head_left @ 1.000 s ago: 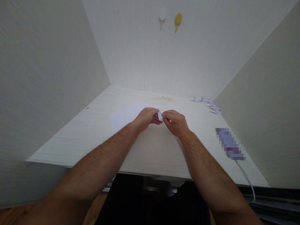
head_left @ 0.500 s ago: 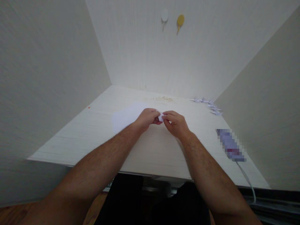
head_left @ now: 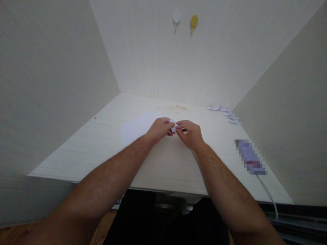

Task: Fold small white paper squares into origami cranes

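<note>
Both of my hands meet over the middle of a pale wooden desk (head_left: 84, 149). My left hand (head_left: 159, 128) and my right hand (head_left: 189, 133) pinch a small folded piece of white paper (head_left: 173, 126) between their fingertips. Only a sliver of the paper shows between the fingers. A sheet of white paper (head_left: 136, 126) lies flat on the desk just left of and behind my left hand.
Several small folded paper figures (head_left: 226, 113) lie in the desk's far right corner. A blurred flat device (head_left: 250, 156) with a white cable (head_left: 269, 197) lies at the right edge. Walls close in on three sides; two hooks (head_left: 185, 21) hang on the back wall.
The fingers have worked the small folded paper slightly; less of it shows now. Both hands stay in the same place over the desk.
</note>
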`<state>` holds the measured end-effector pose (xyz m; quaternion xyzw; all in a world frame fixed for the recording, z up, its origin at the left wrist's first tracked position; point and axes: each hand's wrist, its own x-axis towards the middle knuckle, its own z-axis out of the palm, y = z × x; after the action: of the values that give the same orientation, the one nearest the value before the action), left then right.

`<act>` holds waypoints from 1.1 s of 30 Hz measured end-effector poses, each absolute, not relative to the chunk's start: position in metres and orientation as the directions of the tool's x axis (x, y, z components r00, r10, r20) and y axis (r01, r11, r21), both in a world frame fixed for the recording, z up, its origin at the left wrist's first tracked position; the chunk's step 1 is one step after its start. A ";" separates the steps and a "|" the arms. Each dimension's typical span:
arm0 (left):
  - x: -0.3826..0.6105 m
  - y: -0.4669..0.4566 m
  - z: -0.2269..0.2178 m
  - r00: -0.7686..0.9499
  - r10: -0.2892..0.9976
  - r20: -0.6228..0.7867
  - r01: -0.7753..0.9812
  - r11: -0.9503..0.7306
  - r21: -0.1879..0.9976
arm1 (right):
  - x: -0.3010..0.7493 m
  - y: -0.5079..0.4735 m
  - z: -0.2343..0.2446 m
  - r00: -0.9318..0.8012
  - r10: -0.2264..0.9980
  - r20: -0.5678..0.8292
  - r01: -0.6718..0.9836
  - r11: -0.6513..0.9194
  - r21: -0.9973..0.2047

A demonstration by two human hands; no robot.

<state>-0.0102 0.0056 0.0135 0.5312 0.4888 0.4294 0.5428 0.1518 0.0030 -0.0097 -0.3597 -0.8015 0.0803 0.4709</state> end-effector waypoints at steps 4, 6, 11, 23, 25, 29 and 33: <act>-0.013 0.006 0.013 0.196 0.970 -0.144 0.039 0.139 0.990 | 0.151 0.004 -0.011 -0.218 0.735 0.642 0.498 0.649 -0.575; -0.016 0.008 0.012 0.225 0.957 -0.181 0.051 0.174 0.983 | 0.153 0.005 -0.013 -0.259 0.721 0.643 0.484 0.673 -0.560; -0.019 0.012 0.012 0.264 0.940 -0.217 0.067 0.207 0.976 | 0.158 0.008 -0.014 -0.363 0.632 0.684 0.472 0.758 -0.450; -0.017 0.010 0.013 0.261 0.946 -0.192 0.052 0.185 0.981 | 0.156 0.002 -0.007 -0.479 0.611 0.630 0.591 0.755 -0.283; -0.016 0.008 0.013 0.251 0.949 -0.189 0.045 0.184 0.982 | 0.156 0.003 -0.007 -0.483 0.613 0.625 0.593 0.754 -0.282; -0.015 0.006 0.013 0.238 0.952 -0.190 0.044 0.185 0.982 | 0.157 0.003 -0.007 -0.489 0.611 0.622 0.585 0.759 -0.286; -0.015 0.007 0.012 0.249 0.953 -0.172 0.052 0.164 0.985 | 0.157 0.004 -0.008 -0.499 0.610 0.616 0.582 0.762 -0.283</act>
<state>-0.0154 0.0070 0.0116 0.5228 0.4807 0.3802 0.5925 0.1572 0.0040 -0.0078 -0.3442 -0.8656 0.0191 0.3632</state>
